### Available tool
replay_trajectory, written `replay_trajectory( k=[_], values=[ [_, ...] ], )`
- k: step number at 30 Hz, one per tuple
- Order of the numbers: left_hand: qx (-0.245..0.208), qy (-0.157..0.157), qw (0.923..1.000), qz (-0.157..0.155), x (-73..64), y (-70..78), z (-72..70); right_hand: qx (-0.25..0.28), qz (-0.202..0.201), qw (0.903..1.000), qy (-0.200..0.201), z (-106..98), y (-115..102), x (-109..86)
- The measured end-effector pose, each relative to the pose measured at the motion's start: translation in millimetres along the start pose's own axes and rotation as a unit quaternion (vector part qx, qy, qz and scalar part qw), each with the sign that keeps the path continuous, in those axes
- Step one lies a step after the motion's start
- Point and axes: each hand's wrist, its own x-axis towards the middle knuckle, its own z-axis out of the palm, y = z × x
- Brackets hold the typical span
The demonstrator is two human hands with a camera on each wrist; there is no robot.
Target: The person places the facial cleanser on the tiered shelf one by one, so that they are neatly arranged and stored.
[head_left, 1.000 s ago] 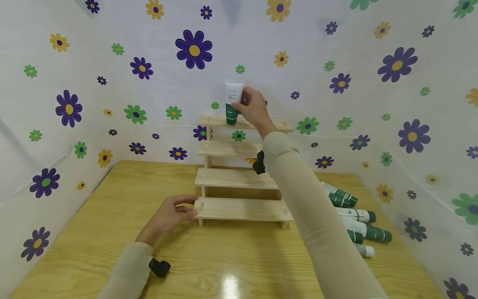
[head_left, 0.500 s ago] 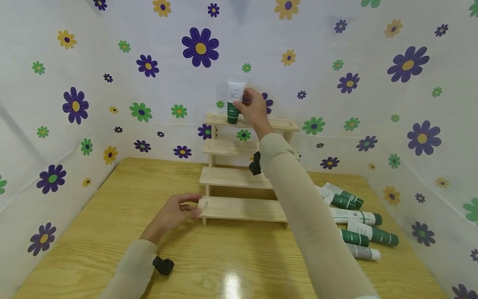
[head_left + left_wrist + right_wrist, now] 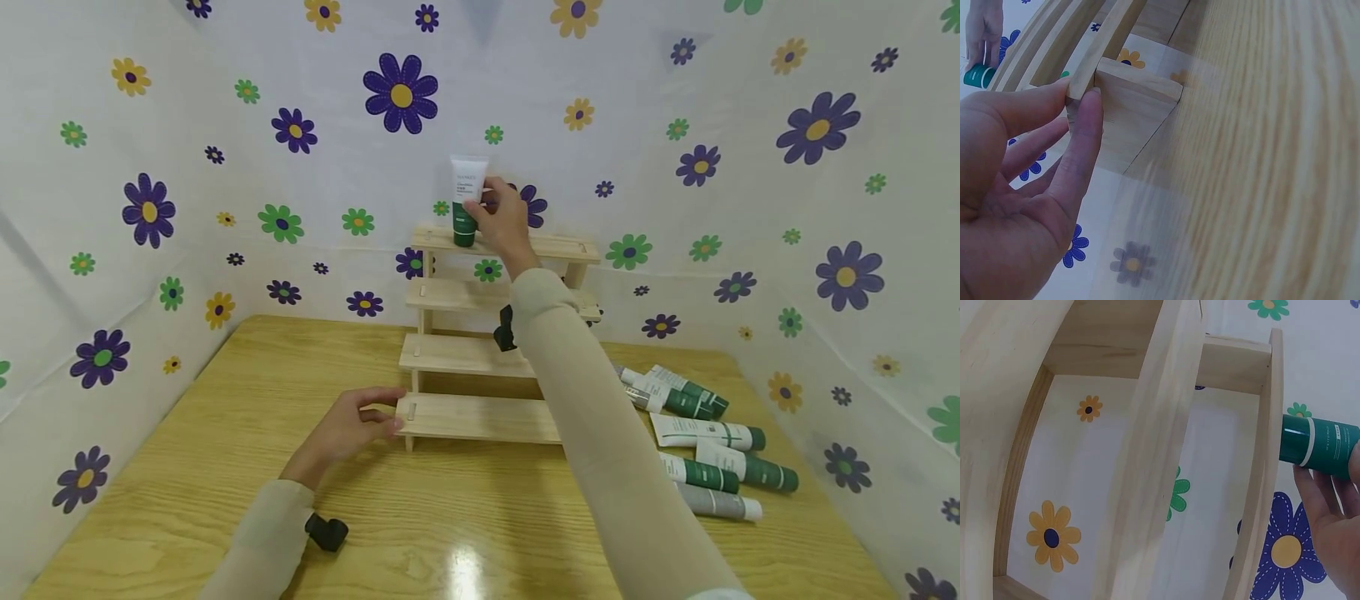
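A white and green squeeze tube (image 3: 467, 204) stands upright, cap down, on the top step of a pale wooden stepped rack (image 3: 480, 417). My right hand (image 3: 504, 221) holds it from the right side, thumb in front. In the right wrist view the green cap end of the tube (image 3: 1316, 444) meets the top board, fingers curled beneath it. Down at the lowest step my left hand (image 3: 348, 429) pinches the left end of the board; the left wrist view shows thumb and finger on the board end (image 3: 1082, 84).
Several tubes lie in a loose pile on the table right of the rack, among them a white and green tube (image 3: 708, 433) and a grey tube (image 3: 720, 503). A flower-printed cloth (image 3: 315, 167) encloses the wooden table (image 3: 435, 517) behind and at both sides.
The head view has shifted slightly. The tube stays at the left part of the top step in my right hand, and the right forearm has drifted a little left. My left hand keeps its place.
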Motion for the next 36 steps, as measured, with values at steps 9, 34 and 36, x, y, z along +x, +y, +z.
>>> replay_trajectory(
  k=[9, 34, 36],
  values=[
    [0.002, 0.004, 1.0000, -0.007, 0.2, -0.3, 0.8, -0.018, -0.006, 0.9998, -0.010, 1, 3, -2.2],
    [0.015, -0.006, 0.9999, 0.001, 0.7, 1.5, 1.2, -0.108, 0.055, 0.9852, -0.121, -132, 40, -55.4],
    [0.015, -0.003, 0.9999, -0.003, 0.3, 1.2, 1.5, -0.123, 0.058, 0.9827, -0.125, -141, 46, -60.5]
  ],
)
